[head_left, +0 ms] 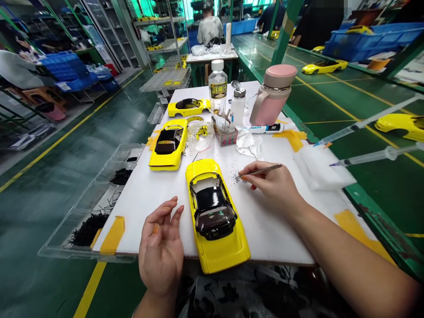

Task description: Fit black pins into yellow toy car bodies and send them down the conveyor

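My right hand [270,183] pinches slim metal tweezers [265,169], their tip down at a scatter of tiny black bits [236,177] on the white table. Left of the nearest yellow model car body [225,254], my left hand [162,245] is held palm up with fingers loosely curled and apart, touching nothing. That body has a black roof and dark window glass; its near end reaches past the table's front edge. Farther back sit a second yellow car body [168,161] with dark glass and a third yellow car body [198,108].
A small box of tools [227,137], a clear bottle [217,86], a pump bottle [238,108], a pink flask [271,104] and a marker [265,129] stand or lie at the back. Syringes [374,157] lie right, by a white pad [321,165]. Left is a clear tray [74,203] of black parts.
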`<state>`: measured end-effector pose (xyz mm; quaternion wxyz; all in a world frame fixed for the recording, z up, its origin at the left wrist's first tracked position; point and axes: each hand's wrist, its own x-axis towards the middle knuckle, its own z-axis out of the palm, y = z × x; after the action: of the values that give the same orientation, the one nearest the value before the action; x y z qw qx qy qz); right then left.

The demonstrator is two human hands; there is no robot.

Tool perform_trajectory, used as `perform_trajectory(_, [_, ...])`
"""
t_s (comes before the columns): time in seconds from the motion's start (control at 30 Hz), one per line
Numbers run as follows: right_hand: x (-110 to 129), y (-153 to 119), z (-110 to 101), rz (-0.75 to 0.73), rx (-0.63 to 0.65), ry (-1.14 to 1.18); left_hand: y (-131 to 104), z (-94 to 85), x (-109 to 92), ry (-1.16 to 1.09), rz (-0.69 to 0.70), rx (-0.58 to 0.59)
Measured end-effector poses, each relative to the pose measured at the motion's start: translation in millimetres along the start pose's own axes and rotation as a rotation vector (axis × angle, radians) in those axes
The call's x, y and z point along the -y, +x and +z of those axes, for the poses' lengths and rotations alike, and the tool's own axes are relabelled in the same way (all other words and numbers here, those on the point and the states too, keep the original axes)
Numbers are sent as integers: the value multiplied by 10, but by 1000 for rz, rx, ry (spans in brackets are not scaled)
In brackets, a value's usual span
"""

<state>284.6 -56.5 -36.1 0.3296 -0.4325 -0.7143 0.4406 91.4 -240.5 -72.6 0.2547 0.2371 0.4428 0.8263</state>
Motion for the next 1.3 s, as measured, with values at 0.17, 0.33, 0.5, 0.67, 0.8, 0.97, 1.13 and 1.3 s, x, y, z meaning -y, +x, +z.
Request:
perform_trajectory(0.17, [-14, -15, 30, -13, -36, 2, -3, -9, 1, -5, -3, 8])
perform_trajectory(0.33, [13, -23, 30, 1, -45, 8, -8, 2, -17, 0, -2, 5])
perform_trajectory(0.5, [44, -7, 68, 57, -79, 37, -17, 20, -22, 20, -8, 1])
perform_trajectory(0.67, [38, 6, 98, 94, -96, 47, -21, 20, -26, 14, 0, 17])
perform_trajectory(0.8, [19, 17, 100, 105, -90, 18, -20, 20, -32, 14, 2, 24])
perform_trajectory(0.97, [16, 28, 104, 106, -93, -3, -18, 26, -34, 22, 4, 20])
perform_trajectory(1.13, [46, 30, 114, 111, -101, -7, -24, 28, -37, 35, -3, 12])
perform_trajectory(1.3, [69, 33, 115, 117, -105, -5, -22, 21, -32, 32, 3, 13])
